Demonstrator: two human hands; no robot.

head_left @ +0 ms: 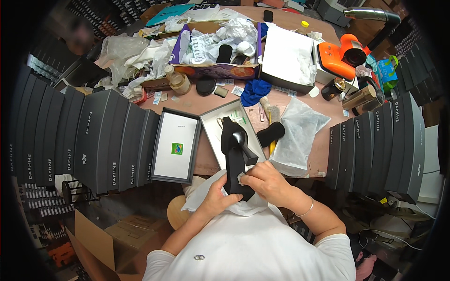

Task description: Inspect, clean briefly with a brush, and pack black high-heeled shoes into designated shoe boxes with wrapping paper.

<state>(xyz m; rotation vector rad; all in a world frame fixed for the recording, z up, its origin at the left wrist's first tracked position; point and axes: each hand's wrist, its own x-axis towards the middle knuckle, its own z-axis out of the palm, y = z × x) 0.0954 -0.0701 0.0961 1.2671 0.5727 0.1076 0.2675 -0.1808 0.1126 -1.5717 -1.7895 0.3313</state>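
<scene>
Gripping a black high-heeled shoe (236,157), both hands (243,187) closed, its toe hidden behind fingers.

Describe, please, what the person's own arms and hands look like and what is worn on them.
Both forearms are bare below short white T-shirt sleeves. The right wrist carries a thin silver bangle. No gloves or watch show on the left hand or right hand; rings cannot be made out.

Black high-heeled shoe (236,159), sole up, over open box (213,122)
</scene>
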